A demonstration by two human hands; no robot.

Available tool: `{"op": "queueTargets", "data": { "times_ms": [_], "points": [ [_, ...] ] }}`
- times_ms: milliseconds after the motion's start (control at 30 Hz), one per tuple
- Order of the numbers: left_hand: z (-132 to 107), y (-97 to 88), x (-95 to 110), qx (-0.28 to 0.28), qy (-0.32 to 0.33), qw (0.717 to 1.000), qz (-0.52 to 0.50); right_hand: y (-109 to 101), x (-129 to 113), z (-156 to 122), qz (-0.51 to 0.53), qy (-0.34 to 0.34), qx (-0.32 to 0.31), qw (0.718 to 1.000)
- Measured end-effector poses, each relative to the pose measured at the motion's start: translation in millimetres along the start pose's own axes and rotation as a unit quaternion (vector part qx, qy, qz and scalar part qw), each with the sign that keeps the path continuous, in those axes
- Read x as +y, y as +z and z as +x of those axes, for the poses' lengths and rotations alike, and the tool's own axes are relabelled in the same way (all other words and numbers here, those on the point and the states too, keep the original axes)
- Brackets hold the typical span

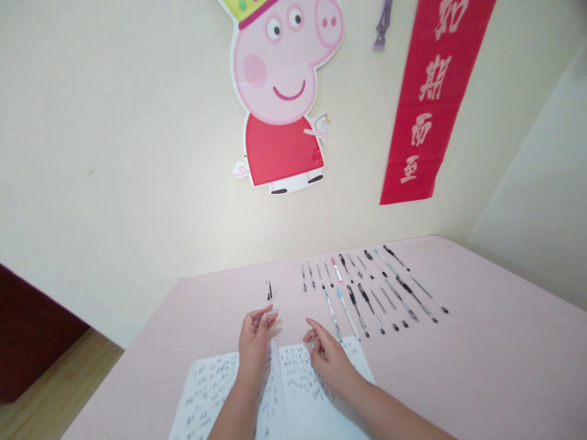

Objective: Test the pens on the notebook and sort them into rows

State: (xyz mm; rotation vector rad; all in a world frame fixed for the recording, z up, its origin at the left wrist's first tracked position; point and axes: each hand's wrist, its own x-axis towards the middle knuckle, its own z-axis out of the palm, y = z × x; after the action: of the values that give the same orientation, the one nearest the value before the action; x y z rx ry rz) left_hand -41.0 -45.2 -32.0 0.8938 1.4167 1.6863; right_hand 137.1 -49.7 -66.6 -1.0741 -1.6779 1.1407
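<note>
My left hand (254,335) hovers over the top edge of an open notebook (208,391) full of handwriting. Its fingers are curled round a small clear piece at the fingertips that I cannot name. My right hand (324,357) is over the notebook's right page, index finger stretched left and thumb pinched against the other fingers. What it pinches, if anything, is hidden. A short black and clear pen part (269,289) lies on the pink table (481,366) just beyond my left hand. Several pens (367,287) lie in rows to the right of both hands.
The table stands against a cream wall with a cartoon pig sticker (284,98) and a red banner (426,104). Wooden floor (59,391) and a dark red piece of furniture (27,330) show off the table's left edge.
</note>
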Motion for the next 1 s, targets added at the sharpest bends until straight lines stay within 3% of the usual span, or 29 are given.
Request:
{"op": "queueTargets", "data": {
  "times_ms": [200,500,600,733,1000],
  "points": [
    [2,-7.1,11,0.060,0.030,0.997,0.046,-1,-1,-1,0.000,0.007,0.002,1.000],
    [4,-10.9,2,0.083,0.067,0.990,0.098,3,-11,8,-0.050,0.034,0.003,0.998],
    [6,-13.1,0,0.091,0.085,0.983,0.136,7,-26,25,-0.108,-0.009,-0.023,0.994],
    [10,-14.8,-6,0.076,0.061,0.988,0.121,22,-41,60,-0.184,-0.052,-0.050,0.980],
    [14,-16.8,-11,0.070,0.057,0.985,0.147,62,-35,107,-0.270,-0.035,-0.036,0.961]
  ]
}}
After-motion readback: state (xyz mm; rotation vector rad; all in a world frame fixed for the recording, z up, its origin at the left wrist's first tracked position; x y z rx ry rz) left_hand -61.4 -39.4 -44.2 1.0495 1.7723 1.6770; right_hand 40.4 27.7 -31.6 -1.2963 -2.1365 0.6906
